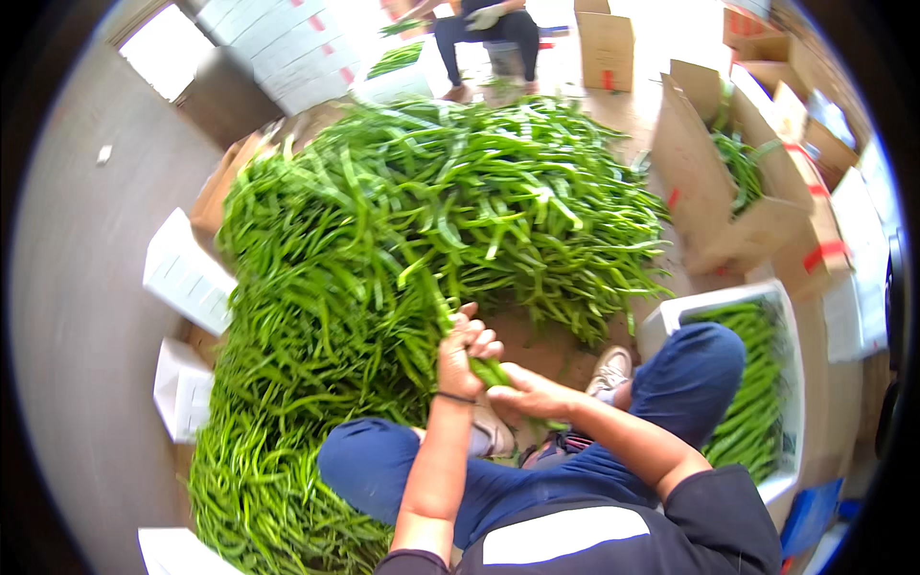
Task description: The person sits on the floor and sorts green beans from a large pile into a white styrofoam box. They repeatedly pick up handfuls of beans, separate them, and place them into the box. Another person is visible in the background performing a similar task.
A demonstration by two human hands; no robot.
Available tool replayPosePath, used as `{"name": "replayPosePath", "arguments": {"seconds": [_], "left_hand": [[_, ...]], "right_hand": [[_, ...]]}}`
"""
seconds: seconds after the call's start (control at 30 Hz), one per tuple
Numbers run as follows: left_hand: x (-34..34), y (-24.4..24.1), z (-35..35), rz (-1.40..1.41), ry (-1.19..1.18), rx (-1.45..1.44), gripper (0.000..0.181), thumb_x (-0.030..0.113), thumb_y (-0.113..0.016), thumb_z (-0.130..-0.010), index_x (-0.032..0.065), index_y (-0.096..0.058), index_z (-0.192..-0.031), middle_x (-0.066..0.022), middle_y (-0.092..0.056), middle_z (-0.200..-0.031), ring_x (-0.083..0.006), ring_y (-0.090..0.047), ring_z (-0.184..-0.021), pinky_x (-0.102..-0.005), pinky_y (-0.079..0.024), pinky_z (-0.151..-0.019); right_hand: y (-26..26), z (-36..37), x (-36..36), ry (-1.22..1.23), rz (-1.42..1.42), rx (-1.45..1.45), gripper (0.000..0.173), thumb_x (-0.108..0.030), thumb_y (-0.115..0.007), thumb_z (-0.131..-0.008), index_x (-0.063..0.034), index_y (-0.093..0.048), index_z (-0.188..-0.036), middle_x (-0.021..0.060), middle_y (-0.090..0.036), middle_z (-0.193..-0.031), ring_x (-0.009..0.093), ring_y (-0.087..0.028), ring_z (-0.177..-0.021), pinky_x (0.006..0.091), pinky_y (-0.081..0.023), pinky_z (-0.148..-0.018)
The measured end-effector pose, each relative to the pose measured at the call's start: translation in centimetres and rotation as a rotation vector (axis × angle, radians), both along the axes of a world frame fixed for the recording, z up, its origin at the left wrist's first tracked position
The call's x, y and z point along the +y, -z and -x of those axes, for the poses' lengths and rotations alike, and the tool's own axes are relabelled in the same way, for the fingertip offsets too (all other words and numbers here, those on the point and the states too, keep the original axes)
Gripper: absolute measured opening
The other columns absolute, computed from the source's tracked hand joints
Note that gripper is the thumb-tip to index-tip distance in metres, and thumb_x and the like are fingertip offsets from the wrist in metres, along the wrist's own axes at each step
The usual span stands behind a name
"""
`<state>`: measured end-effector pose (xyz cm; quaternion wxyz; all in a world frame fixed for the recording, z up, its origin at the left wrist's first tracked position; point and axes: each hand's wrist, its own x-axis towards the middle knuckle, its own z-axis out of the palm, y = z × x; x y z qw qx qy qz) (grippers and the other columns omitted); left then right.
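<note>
My left hand [463, 356], with a dark band at its wrist, is closed around a few long green peppers [490, 371]. They stick out on both sides of the fist, some towards the pile. Just to the right, my right hand [535, 392] has its thumb and fingers around the lower end of the same bunch; its fingertips are partly hidden. A large heap of long green peppers [445, 187] spreads in front of me and down my left side. Beside my right knee, a white foam box [789, 374] holds peppers laid side by side in rows.
Cardboard boxes [693, 180] stand at the right, one with peppers inside. White box flaps [190, 269] edge the heap on the left. Beyond it sits another person [489, 29] wearing a glove, near a white box of peppers [395, 65]. A blue object [811, 514] lies at lower right.
</note>
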<state>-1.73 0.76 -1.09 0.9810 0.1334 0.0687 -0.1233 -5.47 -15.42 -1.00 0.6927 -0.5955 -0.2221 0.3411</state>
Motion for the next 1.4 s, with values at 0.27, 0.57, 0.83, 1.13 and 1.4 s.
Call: {"name": "replayPosePath", "arguments": {"seconds": [0.27,0.57,0.83,1.13,1.4], "left_hand": [[-2.7,-3.8,1.0,-0.657,-0.051,-0.213,0.021,0.03,-0.048,-0.097,0.01,-0.047,-0.091,0.0011,-0.04,-0.07,-0.0143,-0.045,-0.066,-0.0331,-0.045,-0.071],[-7.8,-8.2,-1.6,-1.064,-0.503,-0.247,0.029,0.022,-0.045,-0.097,0.0088,-0.053,-0.122,-0.0035,-0.056,-0.122,-0.0216,-0.051,-0.115,-0.0347,-0.034,-0.099],[-6.2,-5.7,-1.4,-0.826,-0.534,0.183,0.025,0.019,-0.046,-0.096,0.0063,-0.053,-0.117,-0.0068,-0.058,-0.114,-0.019,-0.047,-0.117,-0.0303,-0.036,-0.098],[-1.5,-4.2,-1.7,-0.518,-0.032,0.078,0.03,0.028,-0.037,-0.099,0.0125,-0.055,-0.118,-0.0056,-0.054,-0.129,-0.0285,-0.048,-0.121,-0.0523,-0.036,-0.101],[-2.8,-3.5,-4.0,-0.403,0.257,-0.099,0.04,0.034,-0.041,-0.098,0.0001,-0.058,-0.112,-0.0107,-0.062,-0.111,-0.0262,-0.056,-0.108,-0.0449,-0.038,-0.102]], "right_hand": [[1.7,-0.6,0.6,0.611,0.159,-0.296,0.046,-0.039,-0.04,-0.098,-0.0005,-0.039,-0.122,0.0166,-0.054,-0.106,0.026,-0.053,-0.1,0.0369,-0.041,-0.088],[-3.0,-2.3,0.5,0.783,-0.137,-0.235,0.057,-0.036,-0.022,-0.102,-0.0019,-0.011,-0.146,0.0118,-0.006,-0.154,0.021,-0.004,-0.142,0.0331,-0.006,-0.114],[-0.8,-4.6,0.7,0.987,-0.059,-0.213,0.073,-0.049,-0.028,-0.098,0.0074,-0.014,-0.142,0.0258,-0.016,-0.148,0.033,-0.015,-0.14,0.0366,-0.01,-0.114],[2.0,-6.1,-1.9,0.915,-0.366,0.087,0.055,-0.04,-0.034,-0.1,0.0021,-0.036,-0.136,0.017,-0.044,-0.135,0.024,-0.041,-0.124,0.0342,-0.029,-0.107],[-0.3,0.0,-0.2,0.53,0.211,-0.396,0.049,-0.033,-0.062,-0.084,0.0032,-0.043,-0.111,0.0232,-0.056,-0.094,0.036,-0.057,-0.088,0.0441,-0.045,-0.08]]}}
